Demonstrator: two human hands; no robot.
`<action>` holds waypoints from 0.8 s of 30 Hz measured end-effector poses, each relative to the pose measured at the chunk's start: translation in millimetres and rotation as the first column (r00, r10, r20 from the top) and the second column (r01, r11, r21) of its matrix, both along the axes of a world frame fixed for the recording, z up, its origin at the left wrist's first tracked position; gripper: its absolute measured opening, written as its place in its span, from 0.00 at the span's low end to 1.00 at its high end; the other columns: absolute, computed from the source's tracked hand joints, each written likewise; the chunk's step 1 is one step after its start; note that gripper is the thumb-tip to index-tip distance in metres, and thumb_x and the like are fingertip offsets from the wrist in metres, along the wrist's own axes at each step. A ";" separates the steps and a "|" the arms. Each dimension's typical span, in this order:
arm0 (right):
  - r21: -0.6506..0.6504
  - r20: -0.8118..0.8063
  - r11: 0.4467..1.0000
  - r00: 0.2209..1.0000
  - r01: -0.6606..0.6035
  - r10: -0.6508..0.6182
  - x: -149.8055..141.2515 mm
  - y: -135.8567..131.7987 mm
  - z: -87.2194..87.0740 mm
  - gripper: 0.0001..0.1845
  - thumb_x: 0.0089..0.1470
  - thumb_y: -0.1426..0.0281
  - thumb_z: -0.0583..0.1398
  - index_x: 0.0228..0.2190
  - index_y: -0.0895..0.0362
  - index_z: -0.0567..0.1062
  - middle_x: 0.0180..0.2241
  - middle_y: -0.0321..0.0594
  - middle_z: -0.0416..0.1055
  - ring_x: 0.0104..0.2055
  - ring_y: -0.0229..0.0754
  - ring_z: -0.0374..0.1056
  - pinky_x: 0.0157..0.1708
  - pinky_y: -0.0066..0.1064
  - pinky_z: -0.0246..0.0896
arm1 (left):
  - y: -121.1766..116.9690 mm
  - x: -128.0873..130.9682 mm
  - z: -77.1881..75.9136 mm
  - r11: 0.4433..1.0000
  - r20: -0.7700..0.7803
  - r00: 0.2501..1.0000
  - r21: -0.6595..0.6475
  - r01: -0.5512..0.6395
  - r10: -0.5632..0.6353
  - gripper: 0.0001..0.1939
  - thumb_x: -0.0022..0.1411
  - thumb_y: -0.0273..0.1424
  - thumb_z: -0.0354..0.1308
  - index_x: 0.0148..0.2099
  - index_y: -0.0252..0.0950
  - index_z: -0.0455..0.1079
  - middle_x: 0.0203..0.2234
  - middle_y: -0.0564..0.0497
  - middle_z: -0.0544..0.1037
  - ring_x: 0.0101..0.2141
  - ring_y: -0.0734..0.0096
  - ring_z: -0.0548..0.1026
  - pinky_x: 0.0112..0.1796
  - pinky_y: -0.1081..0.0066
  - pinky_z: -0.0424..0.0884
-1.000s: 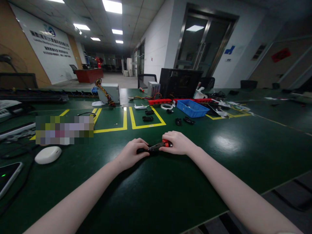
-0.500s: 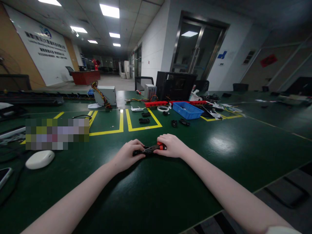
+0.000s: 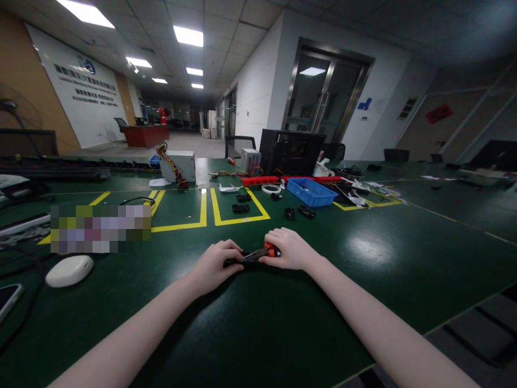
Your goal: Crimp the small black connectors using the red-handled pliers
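Observation:
My right hand (image 3: pixel 288 248) is closed round the red handles of a pair of needle-nose pliers (image 3: pixel 258 254), whose dark jaws point left. Pinched between thumb and fingers, a small black part (image 3: pixel 232 263) is in my left hand (image 3: pixel 216 264); its kind I cannot make out. The plier tips meet this black part, just beside my left fingertips. Whether the jaws bite on it is too small to tell. Both hands rest low over the green table, close together, and my fingers hide much of the black part.
Beyond my hands lie several black parts (image 3: pixel 290 213) and a blue tray (image 3: pixel 311 192). Yellow tape (image 3: pixel 242 221) marks boxes on the table. A white rounded device (image 3: pixel 69 271) sits left. Farther back stand a power supply (image 3: pixel 177 167) and a black computer case (image 3: pixel 291 153).
The view has tilted up slightly, so everything sits lower in the picture. The pliers have turned a little in my right hand; both hands keep their hold.

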State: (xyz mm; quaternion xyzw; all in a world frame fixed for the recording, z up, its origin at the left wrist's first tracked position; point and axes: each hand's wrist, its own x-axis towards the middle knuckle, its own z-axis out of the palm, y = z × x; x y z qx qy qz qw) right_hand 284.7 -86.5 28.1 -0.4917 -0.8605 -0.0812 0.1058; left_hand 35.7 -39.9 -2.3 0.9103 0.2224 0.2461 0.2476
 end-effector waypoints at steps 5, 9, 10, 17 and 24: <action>-0.014 0.006 1.000 1.000 0.008 -0.008 -1.8 -0.8 -1.2 0.20 0.54 0.51 0.57 0.28 0.56 0.68 0.29 0.40 0.69 0.32 0.42 0.63 0.33 0.32 0.51 | -1.1 -0.3 1.8 1.000 -0.004 1.000 -0.015 -0.004 0.004 0.04 0.62 0.29 0.59 0.39 0.38 0.75 0.44 0.48 0.74 0.43 0.61 0.73 0.47 0.60 0.68; -0.010 0.022 1.000 1.000 0.015 -0.014 -1.8 -0.8 -1.1 0.21 0.54 0.50 0.57 0.29 0.56 0.68 0.30 0.40 0.69 0.32 0.42 0.63 0.33 0.32 0.51 | 0.5 -0.8 1.8 1.000 -0.002 1.000 -0.011 0.005 -0.005 0.04 0.62 0.28 0.59 0.39 0.38 0.75 0.44 0.48 0.75 0.43 0.61 0.73 0.46 0.60 0.68; -0.007 0.026 1.000 1.000 0.015 -0.015 -1.8 -0.9 -1.1 0.21 0.54 0.50 0.57 0.29 0.56 0.68 0.30 0.40 0.69 0.32 0.42 0.63 0.33 0.32 0.51 | 1.1 -1.1 1.9 1.000 -0.002 1.000 -0.010 0.014 -0.014 0.04 0.62 0.28 0.59 0.39 0.38 0.75 0.44 0.48 0.75 0.43 0.62 0.73 0.46 0.60 0.68; 0.052 0.066 0.999 0.998 0.001 -0.004 -2.8 -1.9 -0.3 0.21 0.54 0.50 0.58 0.30 0.57 0.68 0.30 0.41 0.69 0.32 0.42 0.63 0.34 0.33 0.50 | 4.1 -2.2 1.3 0.998 -0.008 0.998 0.014 0.056 -0.056 0.04 0.63 0.27 0.58 0.39 0.38 0.75 0.45 0.49 0.76 0.44 0.63 0.73 0.47 0.62 0.68; 0.093 0.037 0.996 0.999 -0.001 -0.002 -1.5 -1.0 -0.3 0.22 0.54 0.49 0.58 0.30 0.56 0.69 0.30 0.41 0.69 0.32 0.42 0.62 0.33 0.34 0.50 | 2.1 -1.6 0.9 1.000 -0.003 1.000 0.009 0.020 -0.020 0.04 0.63 0.29 0.59 0.40 0.38 0.75 0.44 0.48 0.76 0.44 0.62 0.73 0.47 0.61 0.68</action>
